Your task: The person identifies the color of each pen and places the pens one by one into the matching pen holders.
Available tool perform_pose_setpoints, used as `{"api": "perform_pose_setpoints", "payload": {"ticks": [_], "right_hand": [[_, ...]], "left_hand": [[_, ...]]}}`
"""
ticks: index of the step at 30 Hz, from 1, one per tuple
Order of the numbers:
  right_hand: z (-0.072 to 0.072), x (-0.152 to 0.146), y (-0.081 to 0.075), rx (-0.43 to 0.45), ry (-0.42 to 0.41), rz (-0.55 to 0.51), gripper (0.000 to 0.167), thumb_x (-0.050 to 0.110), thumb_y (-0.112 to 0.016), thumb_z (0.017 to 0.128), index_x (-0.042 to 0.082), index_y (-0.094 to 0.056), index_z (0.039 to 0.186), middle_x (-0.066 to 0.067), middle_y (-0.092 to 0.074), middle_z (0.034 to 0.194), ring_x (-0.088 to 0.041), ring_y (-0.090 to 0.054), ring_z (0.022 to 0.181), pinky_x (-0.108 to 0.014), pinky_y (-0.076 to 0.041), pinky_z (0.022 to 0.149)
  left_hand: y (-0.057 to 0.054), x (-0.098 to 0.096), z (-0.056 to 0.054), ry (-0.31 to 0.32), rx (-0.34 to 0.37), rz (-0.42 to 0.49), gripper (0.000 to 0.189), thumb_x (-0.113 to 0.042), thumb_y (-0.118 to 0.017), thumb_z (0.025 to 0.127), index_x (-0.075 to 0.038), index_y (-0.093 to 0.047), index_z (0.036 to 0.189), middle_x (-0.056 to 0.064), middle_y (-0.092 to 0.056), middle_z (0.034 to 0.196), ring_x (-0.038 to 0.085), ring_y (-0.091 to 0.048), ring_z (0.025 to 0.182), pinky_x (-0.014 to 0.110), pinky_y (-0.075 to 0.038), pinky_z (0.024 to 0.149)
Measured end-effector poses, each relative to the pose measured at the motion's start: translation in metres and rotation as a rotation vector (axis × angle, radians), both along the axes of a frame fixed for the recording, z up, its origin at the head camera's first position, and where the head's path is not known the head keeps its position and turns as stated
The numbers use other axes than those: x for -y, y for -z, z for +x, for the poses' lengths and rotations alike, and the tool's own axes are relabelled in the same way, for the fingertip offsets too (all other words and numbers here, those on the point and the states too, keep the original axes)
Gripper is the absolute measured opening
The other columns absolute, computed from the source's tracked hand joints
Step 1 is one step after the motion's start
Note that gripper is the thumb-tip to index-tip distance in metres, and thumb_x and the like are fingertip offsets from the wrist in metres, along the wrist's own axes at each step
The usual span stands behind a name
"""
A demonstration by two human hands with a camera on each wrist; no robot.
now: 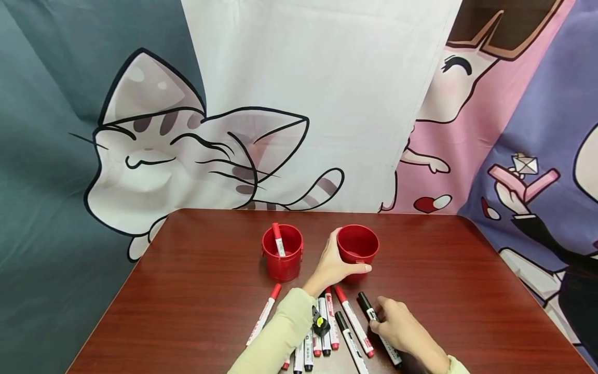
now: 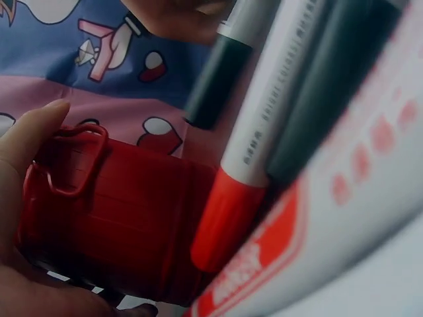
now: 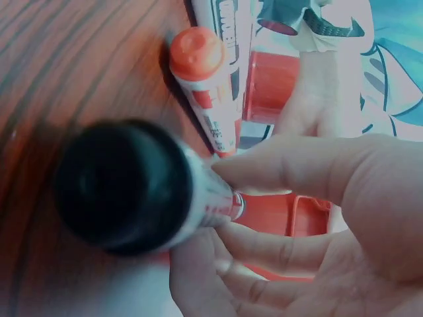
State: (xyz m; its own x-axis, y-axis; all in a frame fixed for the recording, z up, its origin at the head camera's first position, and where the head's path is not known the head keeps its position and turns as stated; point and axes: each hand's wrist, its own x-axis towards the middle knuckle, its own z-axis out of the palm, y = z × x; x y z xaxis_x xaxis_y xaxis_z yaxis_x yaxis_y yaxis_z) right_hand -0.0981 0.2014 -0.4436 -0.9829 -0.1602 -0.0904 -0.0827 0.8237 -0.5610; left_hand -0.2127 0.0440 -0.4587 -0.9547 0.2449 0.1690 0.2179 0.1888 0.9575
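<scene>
My left hand grips the right-hand red bucket at its side, thumb along the front below the rim. In the left wrist view the bucket shows its wire handle near my thumb. My right hand pinches a black-capped marker around its white barrel, between thumb and fingers. The right wrist view has this marker end-on and close to the camera. A second red bucket stands to the left, with a red-capped marker upright inside it.
Several red- and black-capped markers lie side by side in front of the buckets, among them a red-capped one beside my right hand. Another red-capped marker lies apart to the left. The brown table ends at a printed cloth backdrop.
</scene>
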Motion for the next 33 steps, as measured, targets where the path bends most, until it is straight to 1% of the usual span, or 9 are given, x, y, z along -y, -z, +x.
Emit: {"api": "perform_pose_setpoints", "payload": {"ticks": [3, 7, 11, 15, 20, 27, 30, 33], "right_hand": [[-0.001, -0.002, -0.003, -0.001, 0.040, -0.018, 0.018, 0.005, -0.069, 0.069, 0.010, -0.056, 0.080, 0.005, -0.055, 0.064, -0.009, -0.050, 0.060, -0.024, -0.040, 0.052], [-0.003, -0.006, -0.008, -0.026, 0.069, -0.044, 0.017, 0.005, -0.068, 0.068, 0.011, -0.056, 0.079, 0.005, -0.055, 0.063, -0.008, -0.050, 0.059, -0.022, -0.040, 0.052], [-0.007, -0.011, -0.015, -0.042, 0.126, -0.082, 0.018, 0.007, -0.068, 0.069, 0.012, -0.055, 0.080, 0.005, -0.056, 0.067, -0.007, -0.051, 0.061, -0.022, -0.041, 0.055], [-0.011, -0.017, -0.023, -0.078, 0.176, -0.112, 0.020, 0.010, -0.070, 0.071, 0.011, -0.055, 0.085, 0.002, -0.056, 0.072, -0.008, -0.053, 0.064, -0.023, -0.041, 0.058], [-0.018, -0.026, -0.032, -0.180, 0.195, -0.143, 0.021, 0.013, -0.071, 0.075, 0.010, -0.055, 0.089, 0.001, -0.057, 0.075, -0.008, -0.054, 0.066, -0.023, -0.042, 0.059], [-0.032, -0.037, -0.040, -0.372, 0.184, -0.259, 0.020, 0.014, -0.071, 0.079, 0.008, -0.057, 0.093, -0.003, -0.057, 0.081, -0.008, -0.055, 0.070, -0.015, -0.046, 0.064], [-0.037, -0.039, -0.047, -0.441, 0.180, -0.291, 0.021, 0.016, -0.070, 0.081, 0.009, -0.057, 0.096, -0.002, -0.058, 0.083, -0.008, -0.054, 0.074, -0.013, -0.045, 0.065], [-0.042, -0.038, -0.054, -0.489, 0.187, -0.313, 0.023, 0.019, -0.070, 0.081, 0.011, -0.057, 0.098, 0.000, -0.058, 0.085, -0.007, -0.053, 0.077, -0.014, -0.043, 0.064]], "left_hand": [[0.002, -0.001, -0.001, 0.001, 0.012, -0.012, 0.099, -0.040, -0.085, 0.058, -0.031, -0.026, 0.138, -0.009, -0.043, 0.130, 0.015, -0.041, 0.119, 0.031, -0.047, 0.084], [0.002, -0.003, -0.002, -0.013, 0.034, -0.029, 0.101, -0.041, -0.086, 0.056, -0.031, -0.026, 0.137, -0.007, -0.044, 0.130, 0.015, -0.041, 0.119, 0.031, -0.046, 0.085], [0.001, -0.003, -0.003, -0.011, 0.025, -0.040, 0.101, -0.038, -0.087, 0.056, -0.029, -0.028, 0.137, -0.006, -0.046, 0.129, 0.016, -0.043, 0.118, 0.030, -0.046, 0.085], [0.000, -0.002, -0.004, 0.015, 0.007, -0.046, 0.097, -0.032, -0.087, 0.057, -0.025, -0.031, 0.135, -0.003, -0.048, 0.128, 0.018, -0.045, 0.116, 0.029, -0.047, 0.083], [-0.001, 0.000, -0.006, 0.034, 0.017, -0.067, 0.093, -0.025, -0.087, 0.058, -0.023, -0.033, 0.134, -0.001, -0.050, 0.127, 0.017, -0.046, 0.115, 0.028, -0.048, 0.082], [-0.001, 0.001, -0.007, 0.040, 0.010, -0.103, 0.092, -0.026, -0.086, 0.059, -0.024, -0.033, 0.134, -0.003, -0.051, 0.125, 0.013, -0.047, 0.112, 0.026, -0.048, 0.082], [-0.002, 0.003, -0.007, 0.038, 0.014, -0.113, 0.090, -0.025, -0.085, 0.060, -0.025, -0.033, 0.133, -0.006, -0.050, 0.124, 0.010, -0.046, 0.111, 0.025, -0.048, 0.080], [-0.005, 0.005, -0.005, 0.037, 0.010, -0.112, 0.089, -0.022, -0.084, 0.061, -0.024, -0.033, 0.133, -0.007, -0.049, 0.124, 0.010, -0.045, 0.111, 0.026, -0.049, 0.079]]}}
